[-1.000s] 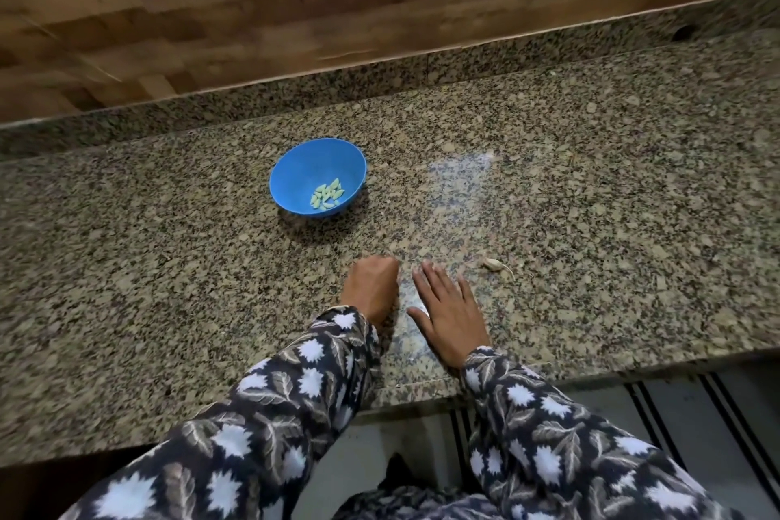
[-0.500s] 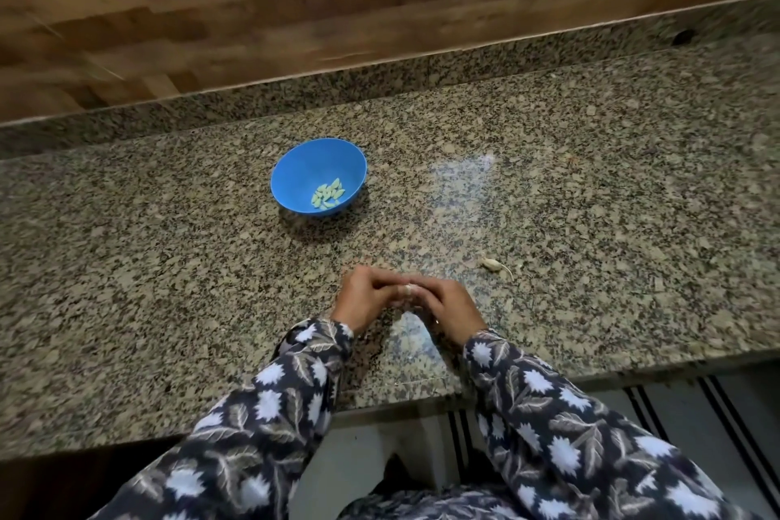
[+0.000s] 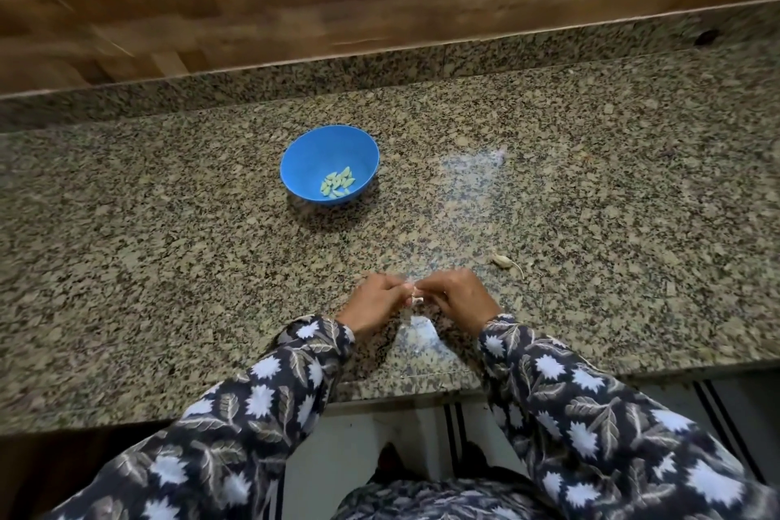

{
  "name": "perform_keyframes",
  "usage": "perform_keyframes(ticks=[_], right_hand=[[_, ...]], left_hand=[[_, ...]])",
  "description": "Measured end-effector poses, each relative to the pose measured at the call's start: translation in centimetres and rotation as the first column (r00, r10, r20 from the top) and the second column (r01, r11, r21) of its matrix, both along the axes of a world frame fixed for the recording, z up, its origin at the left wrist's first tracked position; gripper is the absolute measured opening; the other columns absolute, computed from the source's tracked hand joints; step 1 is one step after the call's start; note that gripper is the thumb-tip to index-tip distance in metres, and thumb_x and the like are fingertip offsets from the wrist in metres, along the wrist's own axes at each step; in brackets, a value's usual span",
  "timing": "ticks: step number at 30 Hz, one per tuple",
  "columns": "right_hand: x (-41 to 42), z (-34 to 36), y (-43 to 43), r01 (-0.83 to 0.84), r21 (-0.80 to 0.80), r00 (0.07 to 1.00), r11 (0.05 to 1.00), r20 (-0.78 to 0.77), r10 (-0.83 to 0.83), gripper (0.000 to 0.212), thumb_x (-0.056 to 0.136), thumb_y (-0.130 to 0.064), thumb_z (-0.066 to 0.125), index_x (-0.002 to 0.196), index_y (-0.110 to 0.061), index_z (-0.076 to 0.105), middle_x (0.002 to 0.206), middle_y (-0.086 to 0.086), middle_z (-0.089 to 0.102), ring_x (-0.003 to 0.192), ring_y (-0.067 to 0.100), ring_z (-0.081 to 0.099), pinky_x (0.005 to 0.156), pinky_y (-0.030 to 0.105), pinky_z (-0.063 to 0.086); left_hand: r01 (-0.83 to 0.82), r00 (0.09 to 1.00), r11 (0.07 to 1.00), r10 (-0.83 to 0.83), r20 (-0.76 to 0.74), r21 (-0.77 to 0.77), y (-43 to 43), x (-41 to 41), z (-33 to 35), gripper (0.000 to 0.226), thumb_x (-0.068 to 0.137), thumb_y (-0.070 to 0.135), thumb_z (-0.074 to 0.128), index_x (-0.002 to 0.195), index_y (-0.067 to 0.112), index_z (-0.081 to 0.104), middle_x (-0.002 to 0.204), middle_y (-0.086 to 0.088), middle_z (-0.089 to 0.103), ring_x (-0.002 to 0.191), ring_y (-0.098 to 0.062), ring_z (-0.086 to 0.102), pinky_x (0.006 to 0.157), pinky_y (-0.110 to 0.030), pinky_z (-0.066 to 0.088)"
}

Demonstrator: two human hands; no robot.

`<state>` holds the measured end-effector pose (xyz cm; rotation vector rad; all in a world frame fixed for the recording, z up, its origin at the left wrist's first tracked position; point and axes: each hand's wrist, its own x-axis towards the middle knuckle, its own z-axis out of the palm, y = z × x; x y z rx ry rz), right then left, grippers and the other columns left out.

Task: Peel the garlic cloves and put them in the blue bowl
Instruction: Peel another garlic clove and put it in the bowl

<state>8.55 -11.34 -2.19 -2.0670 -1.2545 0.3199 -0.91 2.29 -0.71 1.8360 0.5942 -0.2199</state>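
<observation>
R hand (image 3: 458, 293) is lifting off bench (image 3: 591, 182), meeting L hand (image 3: 375, 300).
Both are pinching 1 garlic clove (image 3: 415, 300), peeling it; blue bowl (image 3: 320, 152) w/ peeled cloves (image 3: 337, 184) is sitting well apart.

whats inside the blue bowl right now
The round blue plastic bowl holds a small pile of pale peeled garlic cloves at its bottom, and nothing else shows inside. The pile covers the bit of bowl floor beneath it.

Place: we are standing in a home kitchen
Counter: we face a speckled granite worktop (image 3: 591, 203)
Wall: we see wood-pattern tiles (image 3: 337, 4) behind it
Food: we see peeled garlic cloves (image 3: 337, 185) in a bowl (image 3: 312, 156)
</observation>
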Motion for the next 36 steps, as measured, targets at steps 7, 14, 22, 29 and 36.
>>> perform_keyframes(ticks=[7,14,22,29,36], right_hand=[[0.6,-0.1,0.4,0.091,-0.089,0.918,0.992,-0.378,-0.118,0.019,0.088,-0.021,0.058,0.096,-0.008,0.07,0.078,0.007,0.07,0.063,0.023,0.062,0.059,0.028,0.051],[0.6,0.8,0.2,0.206,-0.051,0.365,0.977,-0.923,-0.125,0.015,0.09,-0.007,0.052,0.092,-0.003,0.067,0.059,0.001,0.061,0.043,0.008,0.051,0.039,0.015,0.04],[-0.3,0.0,0.3,0.301,0.022,0.499,0.954,-0.856,-0.137,0.015,0.09,-0.005,0.052,0.084,-0.009,0.065,0.057,-0.004,0.062,0.044,0.004,0.057,0.036,0.014,0.041],[0.0,0.0,-0.1,0.351,-0.033,0.492,0.936,-0.844,-0.215,0.015,0.091,-0.006,0.051,0.083,-0.005,0.064,0.058,-0.001,0.062,0.043,0.005,0.057,0.035,0.014,0.041],[-0.5,0.0,0.0,0.303,-0.078,0.606,0.95,-0.754,-0.255,0.012,0.09,-0.009,0.056,0.086,-0.011,0.067,0.063,0.0,0.063,0.047,0.004,0.056,0.039,0.016,0.043]], left_hand=[[-0.072,0.992,0.988,0.085,0.089,-0.139,-0.3,0.0,0.0,0.025,0.096,0.014,0.048,0.078,0.005,0.061,0.063,-0.001,0.054,0.051,-0.004,0.045,0.048,-0.013,0.036],[0.086,0.904,0.814,-0.307,0.299,0.574,0.2,0.1,-0.8,0.031,0.094,0.026,0.041,0.089,0.004,0.063,0.079,-0.002,0.058,0.07,-0.014,0.054,0.065,-0.017,0.044],[-0.316,0.919,0.931,0.349,0.183,-0.185,-1.0,0.6,-0.2,0.008,0.088,0.004,0.06,0.085,0.004,0.068,0.072,-0.007,0.063,0.055,-0.006,0.058,0.052,-0.015,0.049],[-0.277,0.958,0.958,0.27,0.098,0.069,-0.3,0.1,-1.1,0.028,0.086,-0.003,0.058,0.11,0.008,0.067,0.103,-0.002,0.068,0.08,-0.008,0.063,0.072,-0.019,0.054],[-0.294,0.932,0.956,0.292,0.213,-0.023,-1.5,0.6,0.0,0.023,0.078,0.007,0.072,0.101,0.006,0.07,0.099,-0.005,0.071,0.091,-0.017,0.067,0.081,-0.028,0.056]])
